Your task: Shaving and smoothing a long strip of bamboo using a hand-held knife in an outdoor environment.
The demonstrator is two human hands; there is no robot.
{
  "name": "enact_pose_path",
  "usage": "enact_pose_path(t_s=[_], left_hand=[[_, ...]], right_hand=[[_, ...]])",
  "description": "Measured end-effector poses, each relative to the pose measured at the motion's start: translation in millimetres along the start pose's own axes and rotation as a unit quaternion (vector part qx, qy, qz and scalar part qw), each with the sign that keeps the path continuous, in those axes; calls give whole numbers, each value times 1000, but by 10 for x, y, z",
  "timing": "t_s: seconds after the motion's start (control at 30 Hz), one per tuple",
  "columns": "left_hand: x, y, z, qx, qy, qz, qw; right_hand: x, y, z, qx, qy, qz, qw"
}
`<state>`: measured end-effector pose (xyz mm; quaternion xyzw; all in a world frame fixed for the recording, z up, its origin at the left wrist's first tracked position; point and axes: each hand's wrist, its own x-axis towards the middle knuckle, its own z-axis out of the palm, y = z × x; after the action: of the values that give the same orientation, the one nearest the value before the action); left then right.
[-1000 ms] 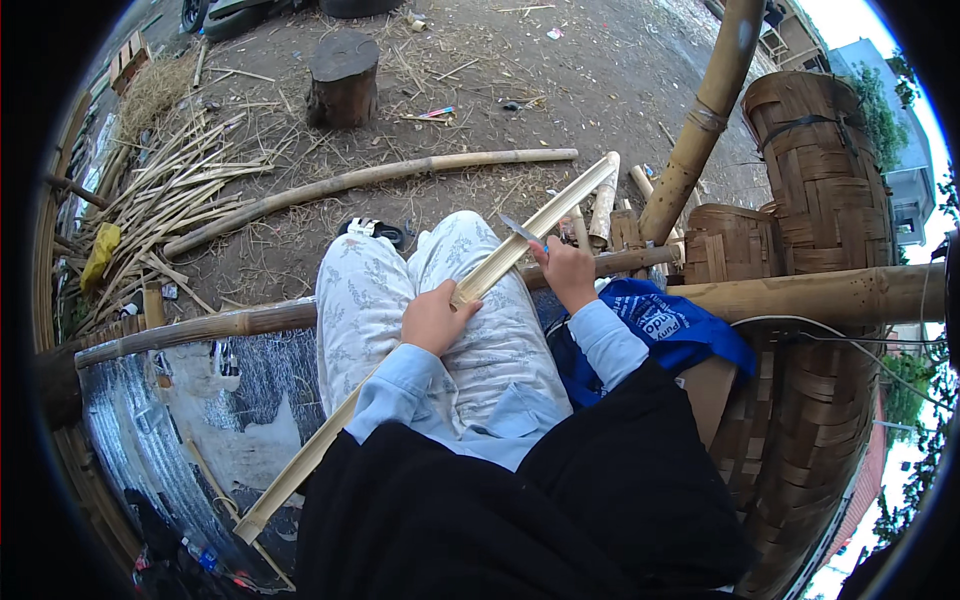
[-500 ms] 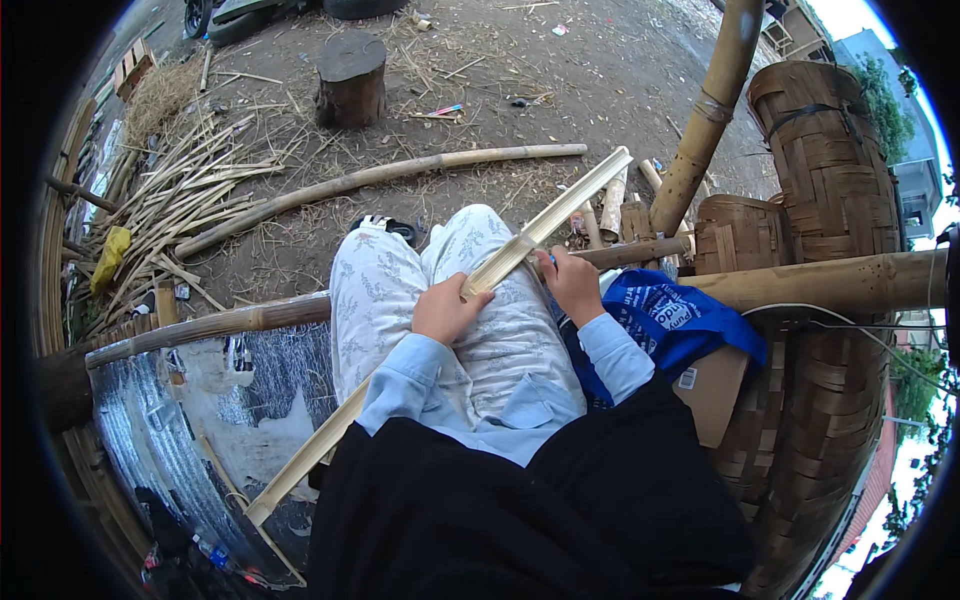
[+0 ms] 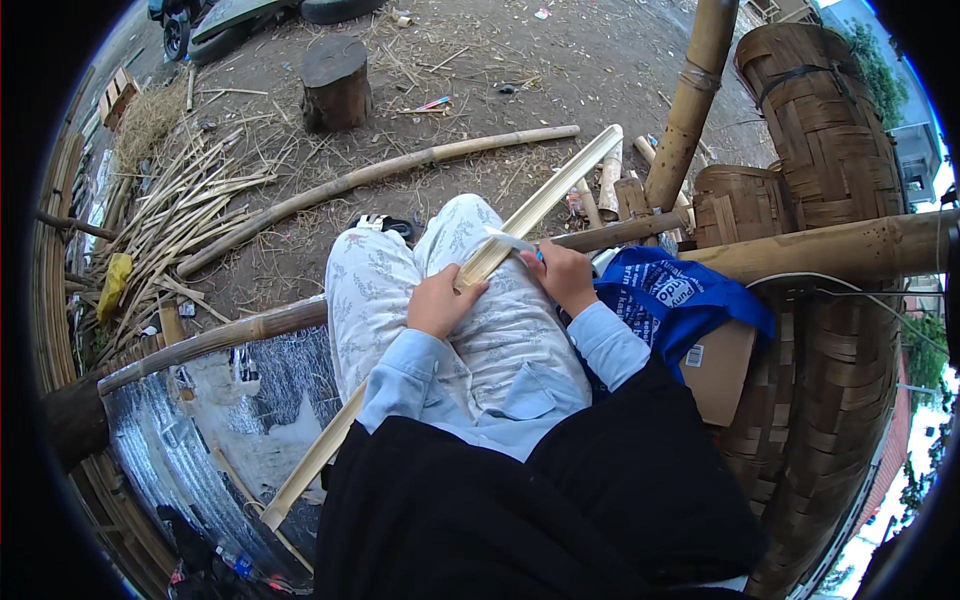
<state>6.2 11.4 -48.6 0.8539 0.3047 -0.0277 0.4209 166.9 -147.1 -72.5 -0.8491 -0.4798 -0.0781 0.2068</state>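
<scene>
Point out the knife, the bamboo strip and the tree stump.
Knife (image 3: 512,240): head view, on the blade.
Bamboo strip (image 3: 541,208): head view, on its far section, beyond the blade.
Tree stump (image 3: 337,99): head view, on its side, below the flat top.

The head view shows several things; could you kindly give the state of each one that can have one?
Left hand, closed around the bamboo strip
Right hand, gripping the knife
Bamboo strip, split lengthwise, held at a slant
Knife, blade bare, at the strip
Blue bag, crumpled
Stump, upright
Sticks, loosely piled
Woven roll, rolled up
</scene>
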Motion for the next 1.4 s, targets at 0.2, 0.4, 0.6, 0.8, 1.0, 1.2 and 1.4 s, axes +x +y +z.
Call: enact_pose_path(t_s=[0.2,0.4,0.6,0.8,1.0,1.2,1.4], left_hand=[[-6,35,2,13,7,1,1000],[-1,84,18,14,19,10,1000],[-7,3,9,9,18,6,1000],[2,-7,24,-4,27,14,1000],[15,37,15,-4,24,17,1000],[-24,-37,40,-13,24,21,999],[7,-58,13,-33,16,17,999]], right_hand=[[31,45,35,-41,4,61,997],[118,429,-43,-94,43,46,994],[57,30,23,-8,71,-89,993],[76,261,118,-55,45,39,997],[162,569,66,-91,44,112,989],[134,504,57,-28,26,86,996],[127,476,149,-15,27,96,995]])
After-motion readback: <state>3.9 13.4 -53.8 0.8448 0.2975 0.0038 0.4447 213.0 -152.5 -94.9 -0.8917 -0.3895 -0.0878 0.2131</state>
